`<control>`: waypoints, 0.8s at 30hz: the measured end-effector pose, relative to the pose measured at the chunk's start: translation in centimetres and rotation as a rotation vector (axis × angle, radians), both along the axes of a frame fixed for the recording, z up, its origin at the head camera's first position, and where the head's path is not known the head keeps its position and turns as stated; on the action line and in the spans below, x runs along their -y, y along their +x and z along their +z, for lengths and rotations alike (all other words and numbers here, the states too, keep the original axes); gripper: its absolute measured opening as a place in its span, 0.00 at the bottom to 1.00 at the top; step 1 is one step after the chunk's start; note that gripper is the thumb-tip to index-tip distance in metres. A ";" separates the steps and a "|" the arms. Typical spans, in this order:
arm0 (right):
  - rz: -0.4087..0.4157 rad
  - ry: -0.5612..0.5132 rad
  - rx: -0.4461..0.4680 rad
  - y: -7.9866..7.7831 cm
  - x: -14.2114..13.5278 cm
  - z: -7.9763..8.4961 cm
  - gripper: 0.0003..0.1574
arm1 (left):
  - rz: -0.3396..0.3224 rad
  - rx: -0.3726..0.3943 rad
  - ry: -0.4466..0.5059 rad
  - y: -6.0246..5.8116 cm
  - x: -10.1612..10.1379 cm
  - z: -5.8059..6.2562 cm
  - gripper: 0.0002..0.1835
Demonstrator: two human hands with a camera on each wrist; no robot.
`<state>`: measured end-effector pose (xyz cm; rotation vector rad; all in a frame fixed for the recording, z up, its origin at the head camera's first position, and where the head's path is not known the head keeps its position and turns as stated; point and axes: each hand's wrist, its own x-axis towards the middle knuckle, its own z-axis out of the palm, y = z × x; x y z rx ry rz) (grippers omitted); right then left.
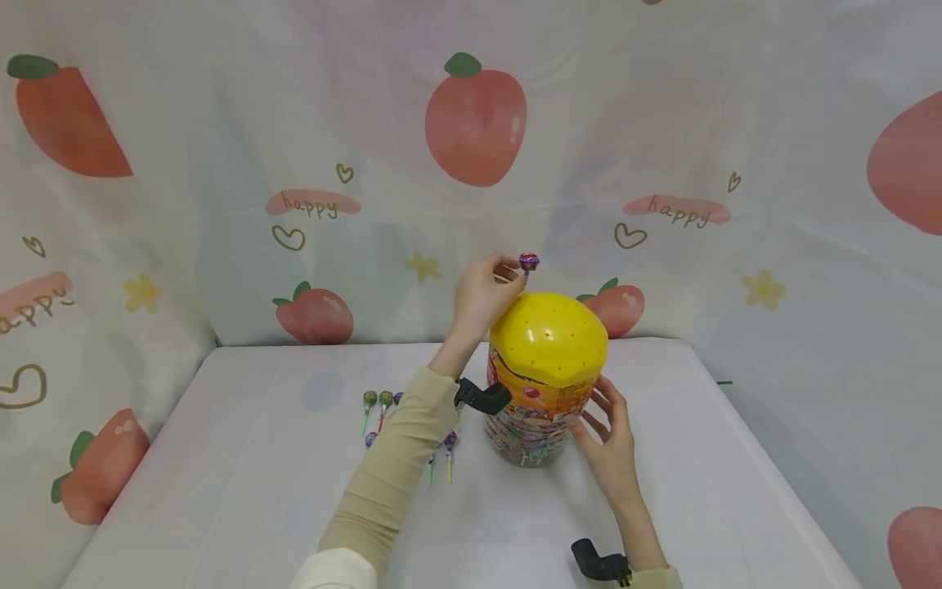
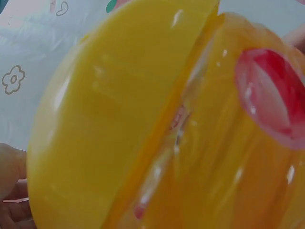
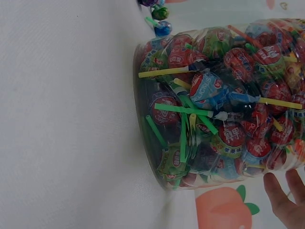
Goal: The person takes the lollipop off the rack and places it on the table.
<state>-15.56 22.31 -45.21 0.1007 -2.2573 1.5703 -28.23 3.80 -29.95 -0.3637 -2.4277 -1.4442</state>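
Note:
A big clear plastic jar (image 1: 526, 433), packed with wrapped lollipops, stands upright on the table under a domed yellow lid (image 1: 548, 335) dotted with small holes. At the lid's far left edge, my left hand (image 1: 482, 290) pinches a lollipop (image 1: 528, 262) with a purple-red wrapper, its head upward. Whether its stick sits in a hole cannot be told. My right hand (image 1: 609, 442) rests its fingertips and thumb against the jar's right side, fingers extended. In the right wrist view those fingers (image 3: 276, 193) touch the jar wall. The left wrist view shows the lid up close.
Several loose lollipops (image 1: 386, 399) lie on the white table (image 1: 257, 458) left of the jar, partly hidden by my left sleeve (image 1: 401, 458). A printed cloth backdrop (image 1: 471, 221) hangs behind the table.

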 end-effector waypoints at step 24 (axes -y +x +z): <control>-0.002 0.012 -0.014 -0.1 -0.1 -0.1 0.46 | -0.011 -0.066 0.064 -0.5 -0.8 -0.6 0.11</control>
